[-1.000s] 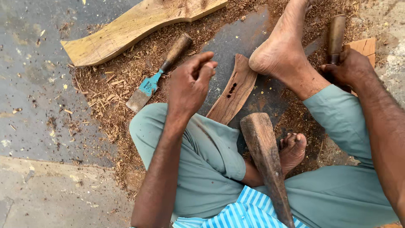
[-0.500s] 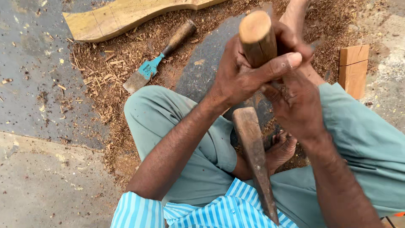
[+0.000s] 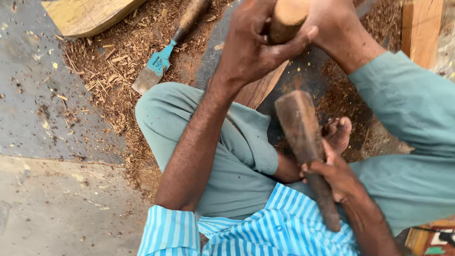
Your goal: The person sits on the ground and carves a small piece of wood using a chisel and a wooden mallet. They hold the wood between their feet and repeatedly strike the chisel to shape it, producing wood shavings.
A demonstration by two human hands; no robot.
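Right hand (image 3: 339, 178) clenched round wooden mallet (image 3: 303, 137) handle, head raised above fingers for striking. Left hand (image 3: 258, 45) wrapped round round wooden handle (image 3: 286, 19), upright over wood piece (image 3: 258, 87). Blue chisel (image 3: 159, 64) beyond left fingers among shavings (image 3: 109, 61); plank (image 3: 85, 16) farthest.

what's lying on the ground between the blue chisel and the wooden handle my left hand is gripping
In the head view, wood shavings and sawdust cover the ground between the blue chisel and the wooden handle gripped by the left hand; nothing else lies there.
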